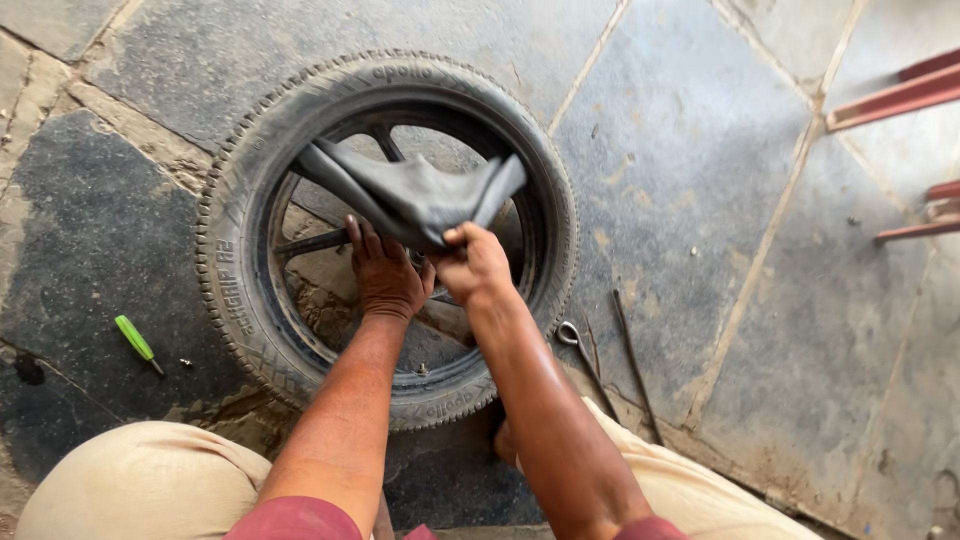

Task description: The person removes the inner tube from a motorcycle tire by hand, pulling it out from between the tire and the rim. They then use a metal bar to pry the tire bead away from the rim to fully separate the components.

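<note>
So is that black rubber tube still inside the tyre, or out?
Partly out. The inner tube hangs limp and folded above the wheel, pinched by the right hand; its left end still runs under the tyre.

Bright, even daylight with soft shadows (slight wide-angle bending at edges); everything sharply focused.

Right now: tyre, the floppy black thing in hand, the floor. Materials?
Tyre: black rubber, matte and dusty, moulded tread blocks on the edge. Inner tube: thin soft rubber, dull sheen, folds limp from the right hand. Floor: likely stone slabs, grey, rough, with dirty joints.
</note>
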